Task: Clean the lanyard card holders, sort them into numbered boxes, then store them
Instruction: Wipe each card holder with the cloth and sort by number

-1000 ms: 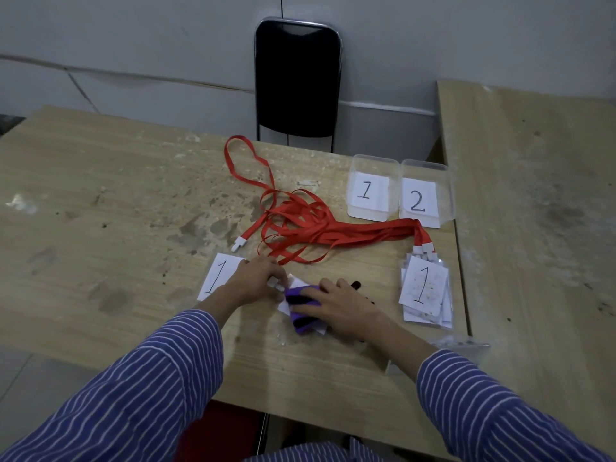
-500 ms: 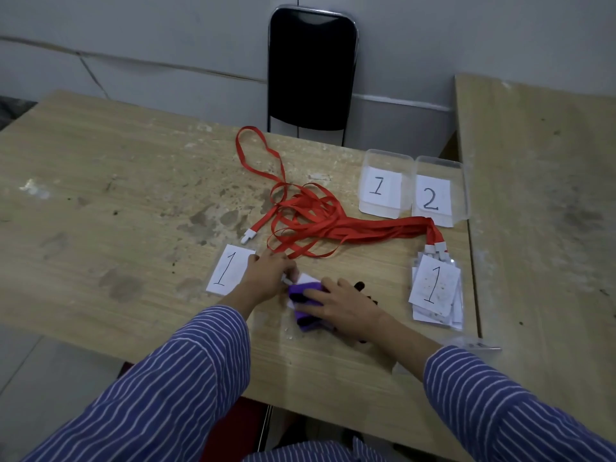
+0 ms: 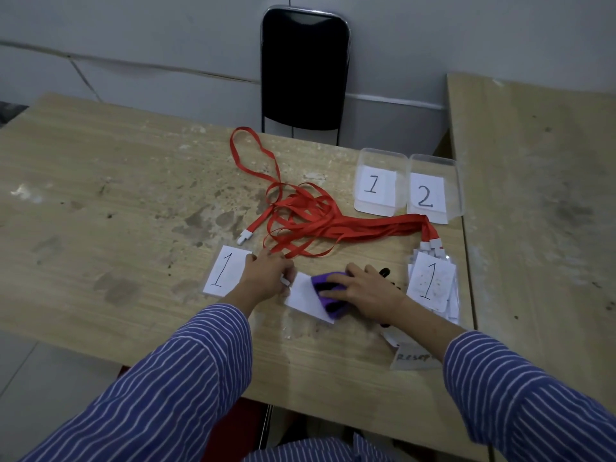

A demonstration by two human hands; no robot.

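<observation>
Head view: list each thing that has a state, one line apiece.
left hand: pins card holder's clip end
right hand: presses purple cloth
purple cloth: on card holder
card holder: flat, being wiped
box 1: open
box 2: open
red lanyards: tangled
stacked holders: piled, clipped to lanyards

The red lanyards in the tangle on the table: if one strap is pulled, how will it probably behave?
The red lanyards lie in limp overlapping loops, so a strap is probably floppy and light. The loops cross, so pulling one may drag its neighbours. Several ends are clipped to the stack of card holders, which could slide along.
</observation>
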